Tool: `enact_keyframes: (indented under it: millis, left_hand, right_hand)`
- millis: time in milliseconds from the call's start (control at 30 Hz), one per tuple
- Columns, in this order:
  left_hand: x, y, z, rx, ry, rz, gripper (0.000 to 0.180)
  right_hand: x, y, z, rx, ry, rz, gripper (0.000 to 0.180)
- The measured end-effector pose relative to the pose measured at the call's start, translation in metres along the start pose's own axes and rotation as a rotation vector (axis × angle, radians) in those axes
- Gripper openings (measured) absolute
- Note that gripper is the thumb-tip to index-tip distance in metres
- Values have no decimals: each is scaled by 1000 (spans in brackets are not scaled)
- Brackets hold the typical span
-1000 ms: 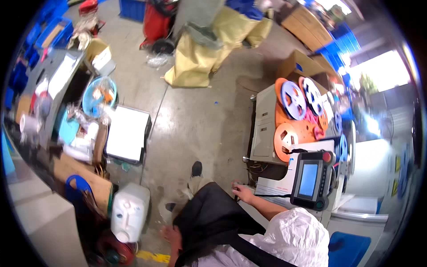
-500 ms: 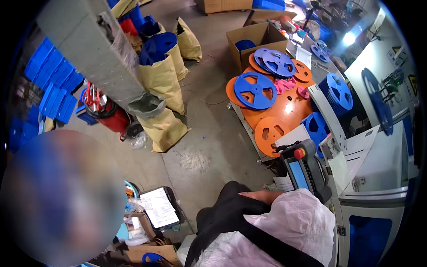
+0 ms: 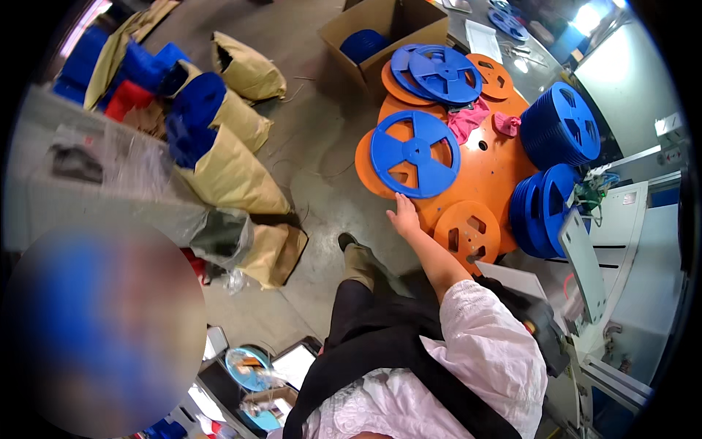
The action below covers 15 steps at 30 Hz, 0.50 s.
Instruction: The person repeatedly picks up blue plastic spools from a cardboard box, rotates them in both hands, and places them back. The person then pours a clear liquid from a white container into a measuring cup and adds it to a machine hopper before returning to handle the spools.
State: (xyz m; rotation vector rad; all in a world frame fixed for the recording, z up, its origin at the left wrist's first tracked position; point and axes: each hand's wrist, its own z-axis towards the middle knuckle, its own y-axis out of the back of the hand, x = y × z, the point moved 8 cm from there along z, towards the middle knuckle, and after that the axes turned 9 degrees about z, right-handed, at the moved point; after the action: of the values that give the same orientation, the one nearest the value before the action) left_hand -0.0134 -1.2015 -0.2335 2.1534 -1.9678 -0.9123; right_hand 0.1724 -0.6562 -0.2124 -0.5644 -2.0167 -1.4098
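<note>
My right hand (image 3: 404, 215) reaches forward from a white sleeve, its fingers stretched out and holding nothing. Its fingertips are close to the lower rim of a blue spoked reel (image 3: 417, 152); whether they touch it I cannot tell. That reel lies on an orange reel (image 3: 365, 172) at the left edge of the orange round tabletop (image 3: 479, 172). Nearer to me on the same top is another orange reel (image 3: 466, 233). Farther back, several blue reels (image 3: 446, 75) lie stacked over orange ones, beside pink cloth (image 3: 468, 121). My left hand is out of sight.
Upright stacks of blue reels (image 3: 559, 124) stand right of the tabletop, beside a pale machine (image 3: 621, 271). An open cardboard box (image 3: 417, 33) stands behind. Paper sacks (image 3: 230, 172) line the left side of the floor. A teal basin (image 3: 245, 369) is at the lower left.
My right hand has moved from beside my lap up and forward to the blue reel. My view has come closer to the orange tabletop, and one foot now shows on the floor.
</note>
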Motion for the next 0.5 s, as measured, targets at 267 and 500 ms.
enact_keyframes:
  millis: [267,500]
  left_hand:
    - [-135,134,106,95,-53,192,36]
    - [-316,190,219,251,-215,434,36]
  right_hand:
    - [3,-10,73,-61,38,-363,48]
    - [41,20,96,45,24,-202,22]
